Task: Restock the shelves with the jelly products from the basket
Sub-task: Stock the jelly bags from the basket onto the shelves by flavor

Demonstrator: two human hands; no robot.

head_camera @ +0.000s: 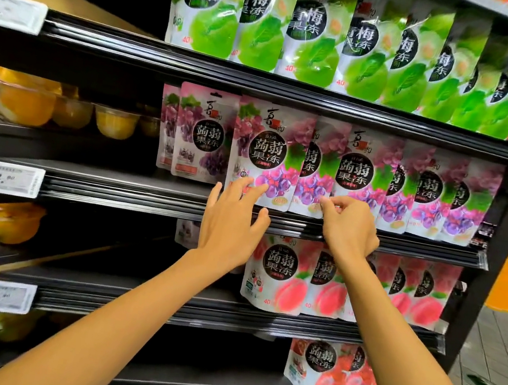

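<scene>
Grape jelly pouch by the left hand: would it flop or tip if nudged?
Probably bendy: the grape jelly pouch is glossy, wrinkled film. It may tip easily, standing on a narrow base and overlapping its neighbours. The shine suggests it's slippery.

Shop aisle: black shelves (pixel 241 220), price tags (pixel 3 177), rows of jelly pouches (pixel 353 175).

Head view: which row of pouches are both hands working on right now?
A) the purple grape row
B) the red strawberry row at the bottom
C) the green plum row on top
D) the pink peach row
A: the left hand touches and the right hand pinches the lower edges of the purple grape jelly pouches, one shelf below the green plum pouches and one above the peach pouches.
</scene>
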